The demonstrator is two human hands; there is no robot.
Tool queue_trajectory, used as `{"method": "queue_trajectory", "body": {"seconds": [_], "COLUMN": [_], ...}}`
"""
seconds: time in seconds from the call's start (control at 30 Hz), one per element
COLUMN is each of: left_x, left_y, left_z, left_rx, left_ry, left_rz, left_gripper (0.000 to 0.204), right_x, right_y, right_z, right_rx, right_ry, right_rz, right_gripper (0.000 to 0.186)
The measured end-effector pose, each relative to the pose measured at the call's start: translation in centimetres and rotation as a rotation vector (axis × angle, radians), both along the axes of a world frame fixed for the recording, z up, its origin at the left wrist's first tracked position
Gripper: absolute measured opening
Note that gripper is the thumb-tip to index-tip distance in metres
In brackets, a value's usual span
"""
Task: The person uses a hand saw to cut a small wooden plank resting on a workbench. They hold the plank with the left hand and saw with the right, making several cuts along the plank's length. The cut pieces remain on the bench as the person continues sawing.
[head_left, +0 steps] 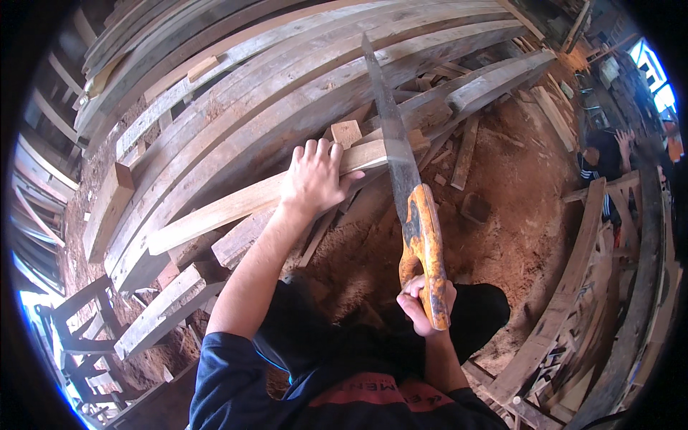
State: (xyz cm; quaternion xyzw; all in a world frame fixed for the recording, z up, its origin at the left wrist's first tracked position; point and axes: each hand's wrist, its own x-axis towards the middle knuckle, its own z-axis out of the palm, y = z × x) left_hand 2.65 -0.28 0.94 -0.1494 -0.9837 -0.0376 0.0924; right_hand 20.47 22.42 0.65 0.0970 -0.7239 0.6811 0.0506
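Note:
My right hand point(424, 304) is wrapped round the worn orange-yellow handle of a handsaw point(398, 154). Its long grey blade points away from me and crosses a pale wooden beam point(236, 208) near the beam's right end. On top of that beam lies my left hand point(313, 175), fingers curled over its far edge and thumb toward the blade, gripping it. Just beyond the left hand a short wood block point(346, 133) rests against the beam. Whether the teeth have cut into the wood cannot be made out.
Long stacked timbers point(287, 107) fill the far side. A squared offcut point(172, 304) lies at the left. Reddish sawdust point(502, 186) covers the ground. Curved planks point(559, 315) stand along the right, and another person point(605, 154) is at the far right.

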Motion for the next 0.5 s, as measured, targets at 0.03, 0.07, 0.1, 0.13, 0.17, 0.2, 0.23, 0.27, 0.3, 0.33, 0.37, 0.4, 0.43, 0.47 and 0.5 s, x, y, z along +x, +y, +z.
{"method": "queue_trajectory", "body": {"seconds": [0.03, 0.07, 0.1, 0.13, 0.17, 0.2, 0.23, 0.27, 0.3, 0.33, 0.37, 0.4, 0.43, 0.47, 0.5], "left_x": [-0.1, -0.19, -0.28, -0.33, -0.33, -0.29, -0.21, -0.22, -0.19, -0.12, -0.05, 0.05, 0.1, 0.44, 0.58], "left_y": [0.03, -0.08, -0.24, -0.35, -0.31, -0.29, -0.29, -0.28, -0.23, -0.17, -0.18, -0.12, -0.09, 0.04, 0.09], "left_z": [-0.05, -0.28, -0.6, -0.79, -0.67, -0.55, -0.45, -0.4, -0.54, -0.67, -0.72, -0.76, -0.68, -0.52, -0.53], "left_rx": [0.015, 0.035, 0.055, 0.076, 0.081, 0.086, 0.092, 0.099, 0.107, 0.114, 0.118, 0.121, 0.125, 0.112, 0.117], "left_ry": [0.006, 0.032, 0.059, 0.086, 0.057, 0.028, -0.002, 0.016, 0.033, 0.05, 0.061, 0.072, 0.082, 0.062, 0.071], "left_rz": [-0.001, -0.006, -0.011, -0.015, -0.008, -0.001, 0.008, 0.01, 0.013, 0.016, 0.012, 0.008, 0.003, 0.009, 0.008], "left_gripper": [0.063, 0.063, 0.063, 0.063, 0.063, 0.062, 0.062, 0.062, 0.062, 0.062, 0.062, 0.062, 0.062, 0.061, 0.061], "right_x": [-0.13, -0.39, -0.77, -0.98, -1.04, -1.01, -0.91, -0.98, -1.02, -1.03, -1.03, -0.98, -0.95, -0.53, -0.45], "right_y": [-0.01, 0.01, 0.14, 0.36, 0.84, 0.87, 0.89, 0.87, 0.8, 0.78, 0.71, 0.67, 0.66, 0.75, 0.88], "right_z": [0.06, 0.05, -0.07, -0.17, -0.13, -0.23, -0.33, -0.3, -0.26, -0.18, -0.08, 0.07, 0.14, -0.03, -0.13], "right_rx": [0.013, 0.0, -0.013, -0.025, -0.031, -0.078, -0.125, -0.117, -0.108, -0.1, -0.084, -0.068, -0.053, -0.063, -0.048], "right_ry": [-0.004, 0.006, 0.017, 0.028, -0.006, -0.037, -0.069, -0.05, -0.032, -0.014, -0.007, 0.0, 0.007, -0.012, 0.0], "right_rz": [-0.01, -0.005, -0.001, 0.004, 0.009, -0.002, -0.012, -0.008, -0.003, 0.003, 0.003, 0.002, 0.001, -0.008, -0.004], "right_gripper": [0.022, 0.021, 0.021, 0.02, 0.019, 0.019, 0.019, 0.019, 0.02, 0.02, 0.02, 0.02, 0.02, 0.02, 0.021]}}
